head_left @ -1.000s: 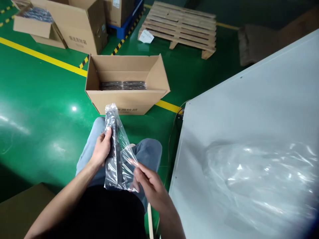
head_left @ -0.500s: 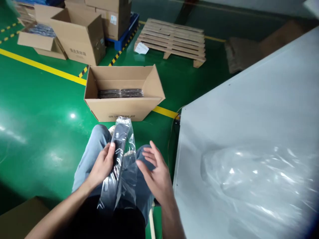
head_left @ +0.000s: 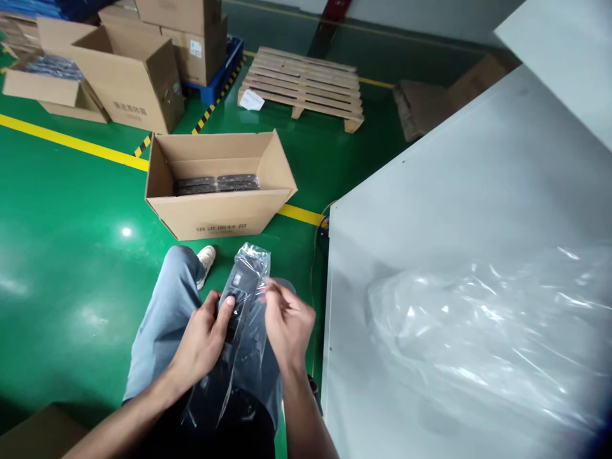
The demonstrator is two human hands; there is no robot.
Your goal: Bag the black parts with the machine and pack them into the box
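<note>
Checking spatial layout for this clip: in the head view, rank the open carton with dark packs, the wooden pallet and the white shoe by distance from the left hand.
1. White shoe, just above the left hand.
2. Open carton, on the floor ahead.
3. Wooden pallet, far back, beyond the carton.

My one camera rides on my head, tilted forward and down, close over my lap and the green floor [head_left: 71,255].

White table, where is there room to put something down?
The white table is bare along its near-left edge and far end. The heap of clear plastic crowds its right side. Both the left hand and right hand hold the bagged black part.
</note>
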